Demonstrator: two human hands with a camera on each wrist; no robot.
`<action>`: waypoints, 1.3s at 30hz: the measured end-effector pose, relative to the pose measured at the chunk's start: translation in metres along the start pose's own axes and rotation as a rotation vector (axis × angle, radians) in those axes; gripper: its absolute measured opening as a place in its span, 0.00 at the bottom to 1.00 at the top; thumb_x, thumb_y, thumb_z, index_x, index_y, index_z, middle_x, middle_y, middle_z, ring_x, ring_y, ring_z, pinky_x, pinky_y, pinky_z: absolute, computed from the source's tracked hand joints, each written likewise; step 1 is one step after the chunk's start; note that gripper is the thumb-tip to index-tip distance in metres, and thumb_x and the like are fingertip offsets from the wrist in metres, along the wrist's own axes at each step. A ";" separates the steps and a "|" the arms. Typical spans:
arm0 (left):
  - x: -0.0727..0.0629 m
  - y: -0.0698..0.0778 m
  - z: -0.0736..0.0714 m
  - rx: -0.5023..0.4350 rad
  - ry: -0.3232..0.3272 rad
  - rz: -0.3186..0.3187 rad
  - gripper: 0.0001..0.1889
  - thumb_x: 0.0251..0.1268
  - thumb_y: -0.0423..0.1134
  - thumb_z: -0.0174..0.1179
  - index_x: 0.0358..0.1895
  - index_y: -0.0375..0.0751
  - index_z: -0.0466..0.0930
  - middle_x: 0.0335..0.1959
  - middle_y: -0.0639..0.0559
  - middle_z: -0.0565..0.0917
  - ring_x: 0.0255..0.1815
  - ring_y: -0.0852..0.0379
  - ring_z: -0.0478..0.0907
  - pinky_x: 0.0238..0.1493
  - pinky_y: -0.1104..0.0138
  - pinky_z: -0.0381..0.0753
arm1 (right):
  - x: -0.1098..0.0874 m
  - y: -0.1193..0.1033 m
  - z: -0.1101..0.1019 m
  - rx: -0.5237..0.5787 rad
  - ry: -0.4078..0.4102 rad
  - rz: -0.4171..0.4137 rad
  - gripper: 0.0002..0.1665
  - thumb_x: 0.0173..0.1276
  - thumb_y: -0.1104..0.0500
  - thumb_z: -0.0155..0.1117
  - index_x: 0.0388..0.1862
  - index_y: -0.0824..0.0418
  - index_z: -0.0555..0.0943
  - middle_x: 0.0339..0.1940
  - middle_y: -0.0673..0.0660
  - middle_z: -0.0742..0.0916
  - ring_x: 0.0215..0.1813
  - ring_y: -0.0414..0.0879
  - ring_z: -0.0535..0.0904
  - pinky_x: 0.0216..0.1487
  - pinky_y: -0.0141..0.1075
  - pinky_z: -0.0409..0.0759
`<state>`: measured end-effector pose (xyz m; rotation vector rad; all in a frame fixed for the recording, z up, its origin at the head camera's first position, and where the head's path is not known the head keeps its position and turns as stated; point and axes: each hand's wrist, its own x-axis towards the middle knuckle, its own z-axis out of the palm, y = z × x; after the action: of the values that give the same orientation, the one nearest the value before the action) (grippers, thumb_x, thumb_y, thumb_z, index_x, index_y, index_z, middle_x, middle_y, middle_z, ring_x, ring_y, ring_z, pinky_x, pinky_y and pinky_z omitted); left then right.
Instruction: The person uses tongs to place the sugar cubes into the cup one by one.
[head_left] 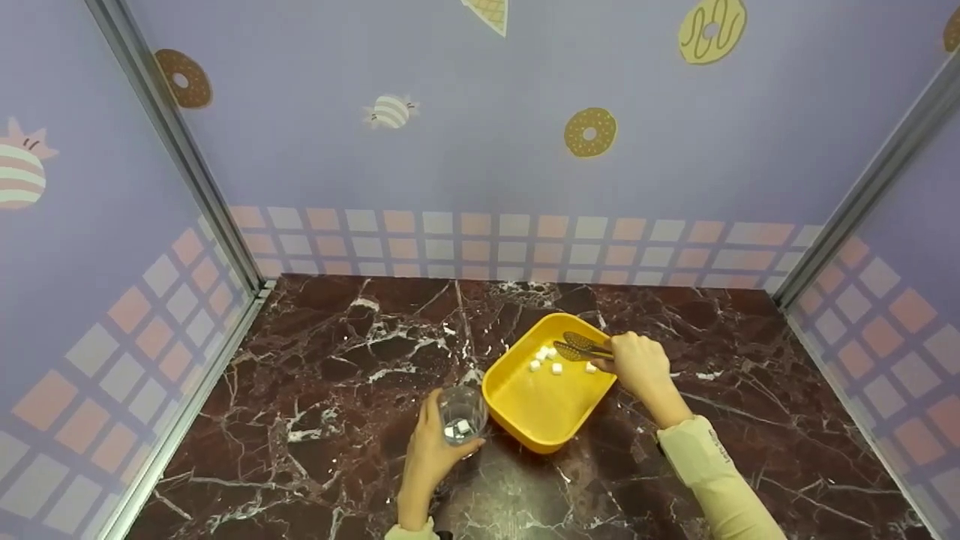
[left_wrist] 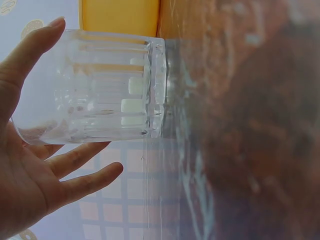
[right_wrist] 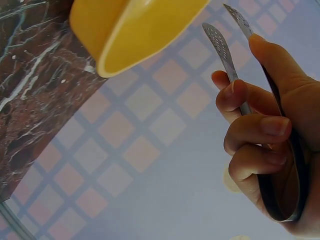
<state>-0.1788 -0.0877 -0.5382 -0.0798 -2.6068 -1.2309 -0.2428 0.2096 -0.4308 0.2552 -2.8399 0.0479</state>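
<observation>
My left hand point(head_left: 427, 459) holds a clear glass point(left_wrist: 100, 87) that stands upright on the table, thumb on one side and fingers on the other. A few white cubes point(left_wrist: 132, 105) lie at the bottom of the glass. My right hand point(head_left: 642, 366) grips metal tongs point(right_wrist: 218, 42) with perforated ends, its fingers wrapped round the arms. Those ends are spread apart over the yellow basin point(head_left: 551, 405), and I see no cube between them. Inside the basin several small white cubes point(head_left: 556, 369) lie toward its far side.
The dark red marble table point(head_left: 337, 420) carries the basin to the right of the glass. A purple patterned wall point(head_left: 480, 150) rises behind, with side walls joined by metal corner posts point(head_left: 187, 161). Small white crumbs are scattered left of the basin.
</observation>
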 end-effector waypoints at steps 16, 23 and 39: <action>0.001 0.001 0.001 0.026 0.001 0.022 0.53 0.27 0.51 0.74 0.62 0.37 0.55 0.56 0.35 0.68 0.46 0.34 0.75 0.43 0.48 0.79 | 0.005 0.003 0.036 -0.124 0.042 -0.041 0.24 0.36 0.46 0.74 0.17 0.66 0.79 0.17 0.63 0.81 0.20 0.59 0.78 0.17 0.49 0.76; 0.000 0.001 0.001 0.021 0.003 0.014 0.53 0.26 0.51 0.75 0.61 0.38 0.56 0.56 0.36 0.69 0.46 0.35 0.75 0.43 0.48 0.79 | 0.008 -0.007 0.047 -0.118 0.044 -0.076 0.21 0.33 0.48 0.75 0.14 0.63 0.77 0.18 0.60 0.81 0.20 0.57 0.77 0.17 0.47 0.75; 0.000 0.000 -0.001 0.017 0.008 0.020 0.53 0.26 0.53 0.74 0.62 0.38 0.55 0.56 0.36 0.68 0.46 0.35 0.75 0.44 0.49 0.79 | 0.013 -0.018 0.060 -0.172 0.003 -0.085 0.20 0.33 0.49 0.76 0.16 0.63 0.78 0.18 0.59 0.82 0.20 0.55 0.78 0.18 0.45 0.77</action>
<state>-0.1783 -0.0883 -0.5380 -0.0968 -2.6032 -1.1991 -0.2689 0.1864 -0.4843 0.3370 -2.8051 -0.2124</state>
